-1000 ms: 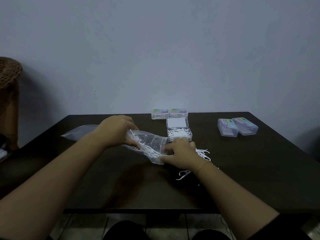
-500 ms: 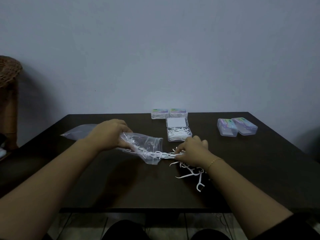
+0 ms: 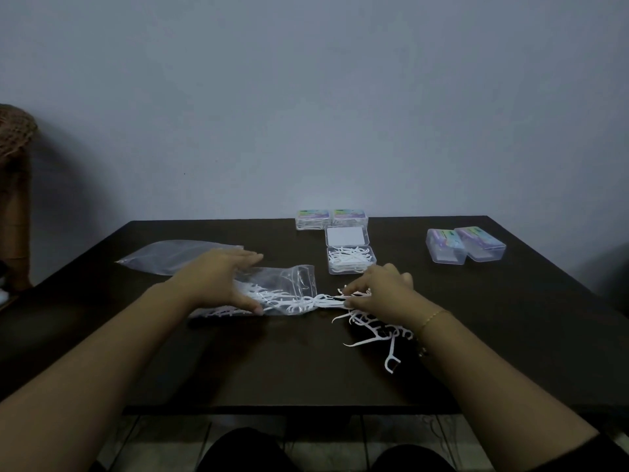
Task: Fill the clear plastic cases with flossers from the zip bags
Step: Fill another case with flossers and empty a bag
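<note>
head view: left hand [image 3: 218, 281] now flattened on bag [image 3: 289, 284]

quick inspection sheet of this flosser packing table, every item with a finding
surface: dark table, flossers loose on it
job's things: zip bag lying flat, mouth toward the right, flossers inside and trailing out; loose flosser pile under the right hand; open case holding flossers, its lid flipped back; two closed cases at the back; two closed cases at the right
clutter: second zip bag at the left, looks empty
grippers: left hand rests flat on the bag, fingers straight; right hand pinches flossers at the bag's mouth
cables: nothing seen
surroundings: plain wall; wicker piece at far left
</note>
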Motion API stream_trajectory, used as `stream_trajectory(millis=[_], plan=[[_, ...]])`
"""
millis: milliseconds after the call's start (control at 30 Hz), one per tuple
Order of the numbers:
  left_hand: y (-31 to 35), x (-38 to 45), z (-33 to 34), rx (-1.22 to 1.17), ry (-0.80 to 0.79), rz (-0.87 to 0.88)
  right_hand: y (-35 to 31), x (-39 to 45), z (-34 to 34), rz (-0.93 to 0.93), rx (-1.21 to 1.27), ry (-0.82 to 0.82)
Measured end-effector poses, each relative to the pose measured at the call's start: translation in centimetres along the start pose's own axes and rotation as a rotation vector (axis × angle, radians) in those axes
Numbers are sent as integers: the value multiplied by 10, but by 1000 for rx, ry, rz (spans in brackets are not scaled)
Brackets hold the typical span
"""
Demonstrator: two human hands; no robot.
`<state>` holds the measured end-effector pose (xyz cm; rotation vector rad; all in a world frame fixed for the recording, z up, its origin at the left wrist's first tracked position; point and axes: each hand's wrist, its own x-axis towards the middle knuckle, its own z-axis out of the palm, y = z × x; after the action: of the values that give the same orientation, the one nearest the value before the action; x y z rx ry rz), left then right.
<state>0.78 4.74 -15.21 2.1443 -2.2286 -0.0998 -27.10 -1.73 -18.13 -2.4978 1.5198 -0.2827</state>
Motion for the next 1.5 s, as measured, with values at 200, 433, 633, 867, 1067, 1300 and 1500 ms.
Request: stream_trajectory(millis=[200,433,633,867,1067,1300,1500], plan=[[42,9,-9,107,62,158,19,-19,-26,-47,100,-172],[116,16,2,189,117,326,34,-45,-39,-61,5,-347],[158,17,35,172,-25,254,38,-46,-27,-63,-22,-232],[156,31,37,199,24,227,44,-40,-14,7,-5,-34],[153,42,33,198,117,168,62,-28,-23,174,-41,35],[154,62,32,251,-45,126,58,-8,-25,217,-134,-134],[150,78,32,343,-102,88,55,5,-25,187,-183,-107]])
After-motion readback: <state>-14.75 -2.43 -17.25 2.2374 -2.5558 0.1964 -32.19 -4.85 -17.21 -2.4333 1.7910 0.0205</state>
